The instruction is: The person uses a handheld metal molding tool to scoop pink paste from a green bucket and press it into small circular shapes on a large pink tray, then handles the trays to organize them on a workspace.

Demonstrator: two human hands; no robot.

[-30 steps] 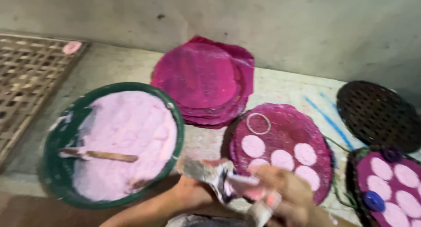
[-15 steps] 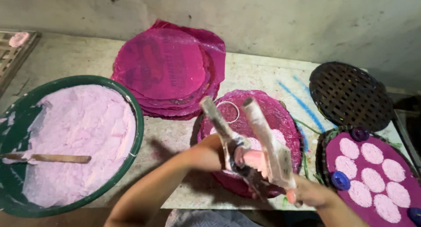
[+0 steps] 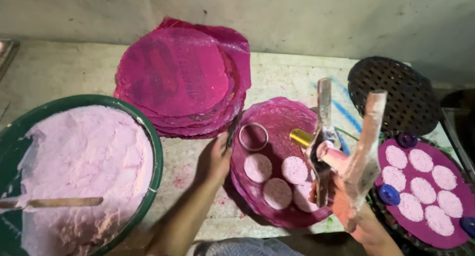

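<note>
My right hand point(image 3: 346, 201) grips a dough-smeared hand press point(image 3: 341, 147) with two long handles spread apart, held upright over the right side of a round magenta sheet point(image 3: 282, 120). Three pink dough discs point(image 3: 277, 179) and a metal ring point(image 3: 253, 137) lie on that sheet. Fingers of my left hand point(image 3: 215, 159) hold the sheet's left edge. A green basin point(image 3: 148, 137) of pale pink dough point(image 3: 84, 172) with a wooden stick point(image 3: 59, 202) in it stands at the left.
A stack of magenta sheets point(image 3: 178, 78) lies behind. At the right a sheet point(image 3: 425, 186) carries several pink discs and blue caps point(image 3: 389, 193); a dark round mesh tray point(image 3: 391, 93) sits behind it. A wall runs along the back.
The view swung left to right. My left hand let go of the press and went to the sheet's left edge. My right hand raised the press upright, handles spread.
</note>
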